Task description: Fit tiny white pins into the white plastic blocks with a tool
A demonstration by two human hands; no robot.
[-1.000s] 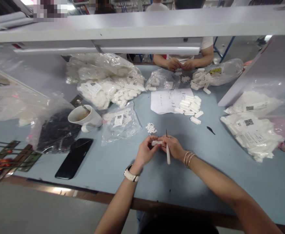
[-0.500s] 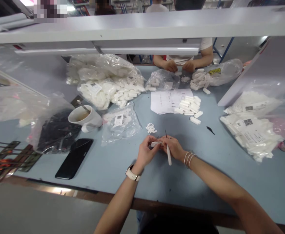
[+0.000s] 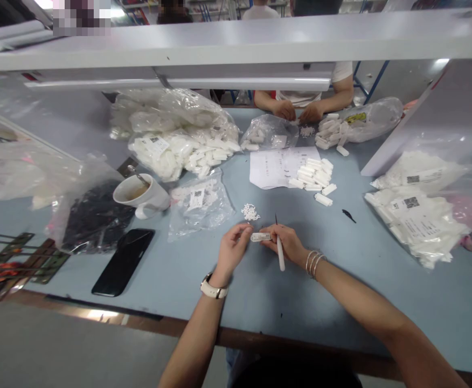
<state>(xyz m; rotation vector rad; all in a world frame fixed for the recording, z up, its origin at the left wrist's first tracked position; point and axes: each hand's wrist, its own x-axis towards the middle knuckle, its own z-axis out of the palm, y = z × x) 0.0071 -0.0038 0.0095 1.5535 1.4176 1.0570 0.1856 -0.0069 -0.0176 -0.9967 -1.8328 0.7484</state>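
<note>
Right hand pinches a white piece and a tool; left hand curls beside the piece, its hold unclear; bits lie just beyond the grip.

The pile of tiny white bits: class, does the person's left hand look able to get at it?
Probably yes. The tiny white bits lie loose on the table just beyond the left hand, with nothing visible between; whether that hand holds anything is unclear.

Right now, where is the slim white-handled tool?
In the head view, the slim white-handled tool is in the right hand, just right of the white oblong piece.
</note>
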